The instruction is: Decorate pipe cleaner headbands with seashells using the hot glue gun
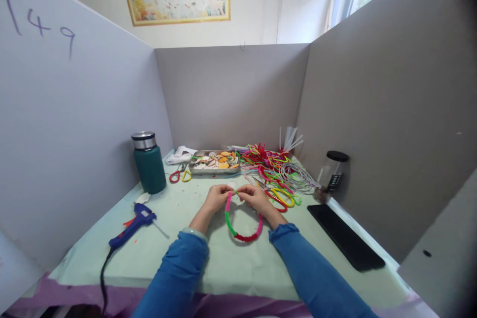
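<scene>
A ring wrapped in pink, green and red fuzzy pipe cleaner (249, 238) hangs in a loop below my two hands, over the pale green table cover. My left hand (219, 198) pinches its upper left end, near a pink stretch. Fingers closed, my right hand (256, 198) grips the top of the ring from the other side. A small bit of green shows between the fingertips of both hands. Exactly how the ends meet there is too small to make out. Red and yellow scissors (281, 199) lie just beyond my right hand.
On the left are a blue glue gun (134, 226) with its cord and a green flask (149, 164). A metal tray (215, 171) of chips stands at the back, beside piled pipe cleaners (266, 159). A clear jar (331, 176) and black slab (345, 236) are right.
</scene>
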Demonstrator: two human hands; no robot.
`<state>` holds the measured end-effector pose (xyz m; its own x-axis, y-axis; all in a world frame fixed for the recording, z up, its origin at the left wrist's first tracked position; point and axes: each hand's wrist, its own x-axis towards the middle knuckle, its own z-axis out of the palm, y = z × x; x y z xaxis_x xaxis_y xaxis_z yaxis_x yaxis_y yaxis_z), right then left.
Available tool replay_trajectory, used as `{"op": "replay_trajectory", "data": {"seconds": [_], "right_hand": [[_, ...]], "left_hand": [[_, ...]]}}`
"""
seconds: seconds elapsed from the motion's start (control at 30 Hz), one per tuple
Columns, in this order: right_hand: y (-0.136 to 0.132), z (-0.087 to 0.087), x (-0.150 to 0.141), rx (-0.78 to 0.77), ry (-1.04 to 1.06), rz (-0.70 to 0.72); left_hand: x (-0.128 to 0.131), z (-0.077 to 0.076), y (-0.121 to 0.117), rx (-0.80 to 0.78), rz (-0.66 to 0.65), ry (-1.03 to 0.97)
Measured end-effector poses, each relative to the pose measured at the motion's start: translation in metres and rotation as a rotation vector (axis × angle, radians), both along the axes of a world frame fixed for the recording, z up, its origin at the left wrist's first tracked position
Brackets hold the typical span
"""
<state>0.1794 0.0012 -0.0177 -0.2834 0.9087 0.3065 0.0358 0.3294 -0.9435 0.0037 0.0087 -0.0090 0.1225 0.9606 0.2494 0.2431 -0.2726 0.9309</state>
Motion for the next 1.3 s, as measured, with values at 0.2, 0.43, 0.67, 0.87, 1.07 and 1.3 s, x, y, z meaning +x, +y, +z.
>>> {"op": "replay_trajectory", "data": {"seconds": [0.2, 0.43, 0.67, 0.87, 1.07, 1.3], "right_hand": [[0.001, -0.001, -0.001, 0.023, 0.007, 0.023], [-0.001, -0.003, -0.001, 0.028, -0.028, 0.058], [-0.001, 0.000, -0.001, 0.012, -0.053, 0.043], [-0.001, -0.002, -0.001, 0.036, -0.097, 0.052], [-0.002, -0.001, -0.001, 0.085, -0.129, 0.001], [-0.001, -0.002, -0.002, 0.089, -0.106, 0.005]], "left_hand": [[-0.002, 0.003, -0.002, -0.069, -0.106, -0.058], [-0.003, 0.004, -0.006, -0.122, -0.152, 0.034], [-0.003, 0.011, -0.009, -0.182, -0.135, -0.005], [-0.003, 0.016, -0.014, -0.239, -0.094, 0.042], [-0.004, 0.013, -0.013, -0.276, -0.093, 0.118], [-0.005, 0.009, -0.011, -0.277, -0.131, 0.062]]}}
